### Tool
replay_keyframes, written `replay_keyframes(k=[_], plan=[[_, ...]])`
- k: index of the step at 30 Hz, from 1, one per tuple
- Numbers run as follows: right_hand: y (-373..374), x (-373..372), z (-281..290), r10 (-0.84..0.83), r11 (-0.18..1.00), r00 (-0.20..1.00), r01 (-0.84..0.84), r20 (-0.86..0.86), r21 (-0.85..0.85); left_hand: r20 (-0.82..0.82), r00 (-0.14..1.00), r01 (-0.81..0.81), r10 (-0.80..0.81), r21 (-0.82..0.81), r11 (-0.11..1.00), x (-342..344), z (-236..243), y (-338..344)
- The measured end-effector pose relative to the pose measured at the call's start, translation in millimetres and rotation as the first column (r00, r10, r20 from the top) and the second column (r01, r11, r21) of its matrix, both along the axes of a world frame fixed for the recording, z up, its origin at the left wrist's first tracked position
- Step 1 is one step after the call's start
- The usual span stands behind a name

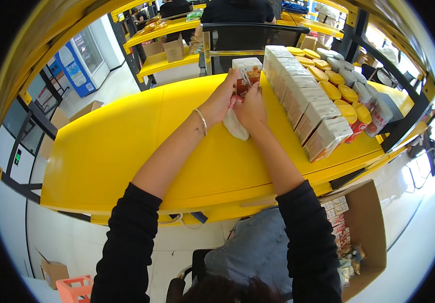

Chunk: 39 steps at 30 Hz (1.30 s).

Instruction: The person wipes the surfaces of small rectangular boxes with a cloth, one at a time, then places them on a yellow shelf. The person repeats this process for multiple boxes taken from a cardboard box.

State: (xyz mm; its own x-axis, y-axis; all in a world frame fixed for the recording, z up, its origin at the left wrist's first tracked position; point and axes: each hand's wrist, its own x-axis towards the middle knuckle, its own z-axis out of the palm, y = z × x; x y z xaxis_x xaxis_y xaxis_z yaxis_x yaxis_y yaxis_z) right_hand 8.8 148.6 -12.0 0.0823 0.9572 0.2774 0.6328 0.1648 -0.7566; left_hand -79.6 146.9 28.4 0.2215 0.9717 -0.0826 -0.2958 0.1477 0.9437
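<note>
Both bare hands meet around a small box-shaped carton with a white top and a red-brown printed front (247, 74). The left grip (219, 103) is closed on the carton's left side, fingers wrapped up along its edge; the right grip (252, 110) is closed at its lower right front. The carton stands just beyond both grips, roughly upright; whether its base touches the glossy yellow desk (111, 141) is hidden by the fingers.

A crumpled whitish cloth with reddish patches (236, 126) shows between the grips and droops toward the wearer. It seems to be pinched along with the carton, though which fingers hold it I cannot tell.

Right of the right grip, near but apart, a row of pale, film-covered cartons (298, 96) runs along the desk; beyond it are yellow-lidded containers (334, 78) and grey-lidded containers (361, 93).

The step in hand looks like working over the carton's surface, perhaps wiping it with the cloth. From this hold, the next move calls for the left grip to steady the carton without denting its sides, while the right grip loosens enough to turn it or reach another face, keeping the cloth clear of the fingers.
</note>
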Motion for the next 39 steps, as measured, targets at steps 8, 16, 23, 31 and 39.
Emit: replay_keyframes(k=[8, 16, 23, 31, 39], plan=[[35.0, 3.7, 10.3, -0.164, 0.986, 0.986, 0.165, 0.04, -0.027, 0.018, 0.997, -0.073, 0.073, 0.022, 0.997, 15.3, -20.4, 56.4], [62.0, 10.1, 6.1, -0.191, 0.979, 0.981, 0.188, 0.029, 0.074, -0.069, 0.989, -0.123, 0.131, 0.117, 0.986, 39.1, -5.0, 57.9], [70.4, 11.7, -6.2, -0.149, 0.975, 0.986, 0.158, -0.07, 0.154, -0.064, 0.996, -0.05, 0.062, 0.173, 0.984, 34.0, -18.8, 79.1], [71.5, 13.7, -5.7, -0.034, 0.99, 0.999, 0.038, -0.036, 0.136, -0.13, 0.981, -0.093, 0.142, 0.33, 0.94, 30.3, -27.6, 78.8], [63.6, 9.3, -2.6, -0.031, 0.99, 0.997, 0.039, -0.066, 0.132, -0.21, 0.972, -0.032, 0.109, 0.338, 0.94, 20.3, -26.1, 79.4]])
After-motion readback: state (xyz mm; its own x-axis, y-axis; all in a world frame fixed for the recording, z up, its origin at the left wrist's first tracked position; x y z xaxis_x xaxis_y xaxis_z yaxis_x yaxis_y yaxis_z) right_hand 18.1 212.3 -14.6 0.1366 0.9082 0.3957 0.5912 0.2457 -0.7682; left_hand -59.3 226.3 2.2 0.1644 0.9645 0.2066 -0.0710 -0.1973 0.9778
